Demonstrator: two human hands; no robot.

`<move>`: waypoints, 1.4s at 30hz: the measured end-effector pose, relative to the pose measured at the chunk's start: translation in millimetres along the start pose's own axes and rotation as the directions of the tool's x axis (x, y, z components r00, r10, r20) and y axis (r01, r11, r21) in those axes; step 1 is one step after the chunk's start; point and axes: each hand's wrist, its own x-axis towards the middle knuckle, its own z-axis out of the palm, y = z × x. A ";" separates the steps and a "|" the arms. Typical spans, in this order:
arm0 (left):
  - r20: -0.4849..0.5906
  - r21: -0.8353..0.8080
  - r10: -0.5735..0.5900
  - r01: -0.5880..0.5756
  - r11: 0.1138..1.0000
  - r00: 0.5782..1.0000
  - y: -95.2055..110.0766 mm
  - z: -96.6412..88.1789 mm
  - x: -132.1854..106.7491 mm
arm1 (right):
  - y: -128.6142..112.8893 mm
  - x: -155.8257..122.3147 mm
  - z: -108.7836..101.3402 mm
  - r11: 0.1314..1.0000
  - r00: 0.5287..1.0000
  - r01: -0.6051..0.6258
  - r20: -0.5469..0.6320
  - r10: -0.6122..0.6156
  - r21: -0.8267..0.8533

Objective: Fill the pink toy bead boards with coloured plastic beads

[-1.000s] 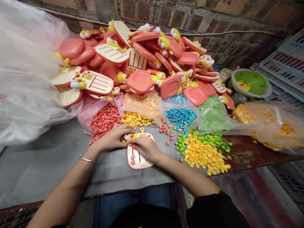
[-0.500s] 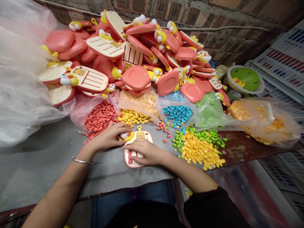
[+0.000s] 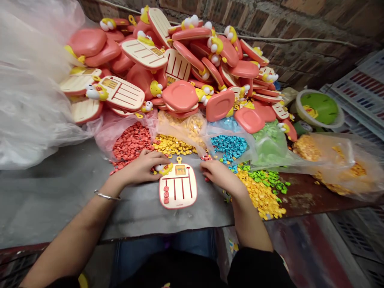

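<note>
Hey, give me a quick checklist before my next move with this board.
Board lying flat on the table: ok.
Left hand touching the duck on the board: ok.
Right hand beside the loose red pieces: ok.
Right hand holding a piece: cannot tell.
Red pieces seated in the board's left column: cannot tell.
Yellow pile apart from the board: ok.

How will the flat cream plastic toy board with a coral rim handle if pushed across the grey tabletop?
The toy board will likely slide, not tip, lying flat on the smooth-looking tabletop. Thin plastic looks stiff and light. Its red pieces might shift if jolted.
</note>
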 end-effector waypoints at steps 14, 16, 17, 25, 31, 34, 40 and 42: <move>-0.028 -0.019 0.007 -0.008 1.000 1.000 1.4 0.7 -2.5 | -6.0 12.3 9.9 0.968 0.986 0.164 -0.026 -0.162 0.189; -0.033 -0.018 0.010 -0.010 1.000 0.999 2.3 0.1 -3.0 | -9.0 15.4 17.2 0.970 0.985 0.172 -0.060 -0.164 0.169; -0.034 -0.018 0.013 -0.014 1.000 0.999 2.6 -0.2 -3.2 | -9.6 17.2 20.9 0.974 0.982 0.173 -0.097 -0.160 0.147; -0.044 -0.014 0.026 -0.027 1.000 0.999 1.1 1.6 -3.4 | 2.4 18.1 26.2 0.925 0.906 0.258 -0.402 -0.131 0.280; -0.039 0.011 0.023 -0.023 1.000 0.999 2.0 1.3 -4.6 | -9.5 27.4 44.2 0.880 0.824 0.411 -0.510 -0.247 0.237; -0.026 0.012 0.030 -0.030 0.999 0.999 1.2 0.4 -4.8 | -11.5 27.8 49.6 0.896 0.801 0.420 -0.523 -0.291 0.144; 0.005 0.004 0.006 -0.006 1.000 1.000 -1.5 -1.1 -2.9 | -9.6 7.5 48.4 0.857 0.832 0.472 -0.427 -0.355 0.207; 0.005 -0.008 0.003 -0.003 1.000 1.000 -1.2 -1.2 -2.6 | -14.9 7.3 52.3 0.852 0.840 0.458 -0.437 -0.322 0.253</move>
